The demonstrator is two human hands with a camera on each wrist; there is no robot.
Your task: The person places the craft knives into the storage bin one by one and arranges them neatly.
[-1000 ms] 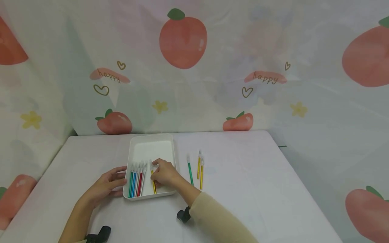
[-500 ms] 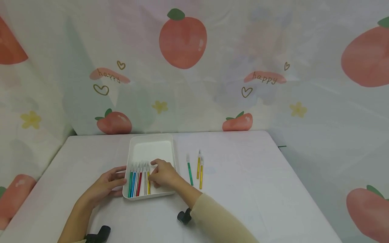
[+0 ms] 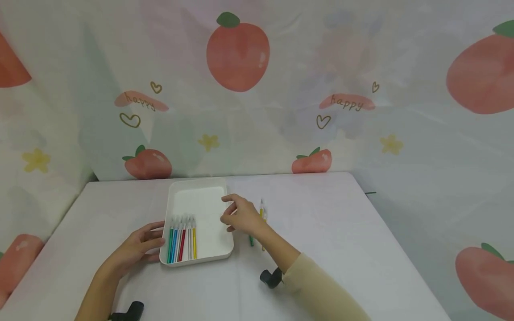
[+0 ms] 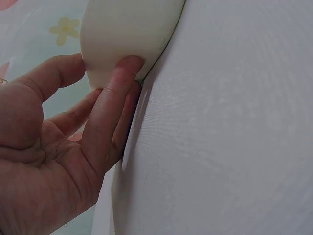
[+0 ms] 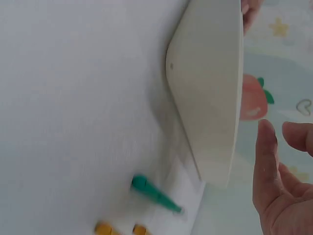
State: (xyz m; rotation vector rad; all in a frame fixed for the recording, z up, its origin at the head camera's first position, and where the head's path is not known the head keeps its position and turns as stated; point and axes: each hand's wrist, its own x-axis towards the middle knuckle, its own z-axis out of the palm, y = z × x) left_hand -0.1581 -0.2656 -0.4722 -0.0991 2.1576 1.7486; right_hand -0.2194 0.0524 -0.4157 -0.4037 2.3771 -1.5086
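- On the table [image 3: 341, 254], in the head view, a white tray [image 3: 201, 260] is set, with a row of slim capped pens [image 3: 183, 243] laid side by side in its near left part; at the row's right end lies a yellow pen [image 3: 194, 243].
- That pen has just been released by the right hand [image 3: 242, 216], which has been drawn away to the tray's right edge. Its placing can be judged finished, with more pens not yet added: a green pen [image 3: 251, 241] and two more yellow pens [image 3: 261, 210] lie outside to the right, partly hidden by the right hand and forearm.
- Outside the tray's left wall, the left hand [image 3: 136, 243] is kept with fingers extended.
- From the left wrist, the tray's outer wall is seen touched by loosely spread digits, not grasped.
- From the right wrist, nothing is seen held: a gap is left between the bent fingertips, raised beside the rim. Below, on the table, the green pen's end is shown, blurred, with two yellow ends near it.
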